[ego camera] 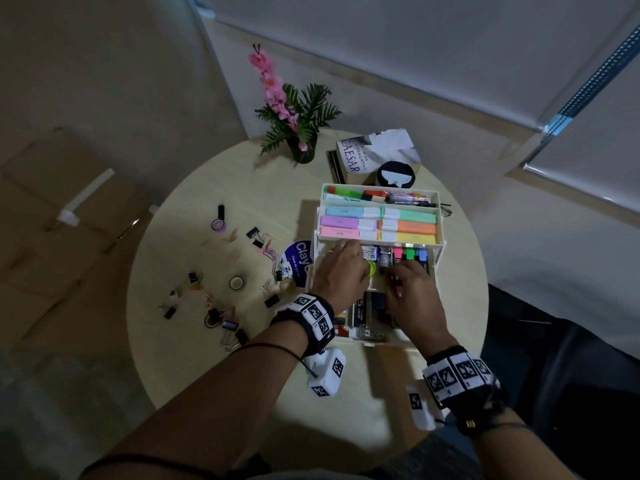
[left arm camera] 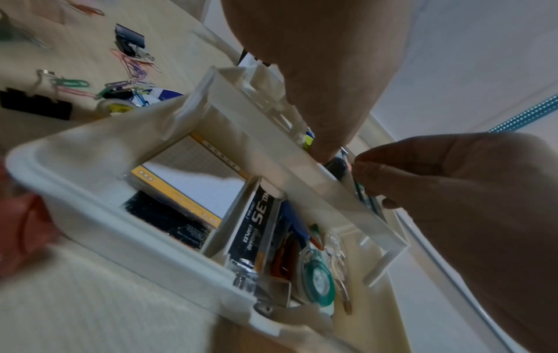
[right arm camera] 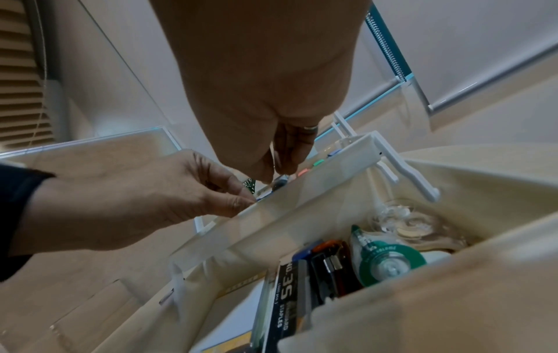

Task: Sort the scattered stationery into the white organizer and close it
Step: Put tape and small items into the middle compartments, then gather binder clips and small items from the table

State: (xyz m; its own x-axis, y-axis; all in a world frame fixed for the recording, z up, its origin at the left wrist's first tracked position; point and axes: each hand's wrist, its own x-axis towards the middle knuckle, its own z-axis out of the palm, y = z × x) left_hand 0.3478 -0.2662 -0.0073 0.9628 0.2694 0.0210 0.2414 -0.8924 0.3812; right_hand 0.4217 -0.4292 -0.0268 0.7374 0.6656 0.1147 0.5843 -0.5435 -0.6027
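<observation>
The white tiered organizer (ego camera: 381, 342) stands open on the round table, with markers in its top tray and pastel highlighters (ego camera: 381, 223) in the second. My left hand (ego camera: 341, 268) reaches into the third tray (right arm camera: 302, 210) beside a lime-green ring (ego camera: 372, 268); its thumb and fingers (right arm camera: 238, 203) curl together at the rim, and a grip cannot be made out. My right hand (ego camera: 394, 280) pinches a small thin item (left arm camera: 370, 200) over the same tray. A staples box (left arm camera: 256, 227) and a green correction tape (left arm camera: 320, 279) lie in the bottom. Binder clips (ego camera: 254, 233), paper clips and tape rolls (ego camera: 236, 283) are scattered to the left.
A vase of pink flowers (ego camera: 301, 147), a book (ego camera: 356, 154) and a black round object (ego camera: 396, 174) stand behind the organizer. A round blue label (ego camera: 299, 261) lies against its left side. The table edge runs close to my forearms.
</observation>
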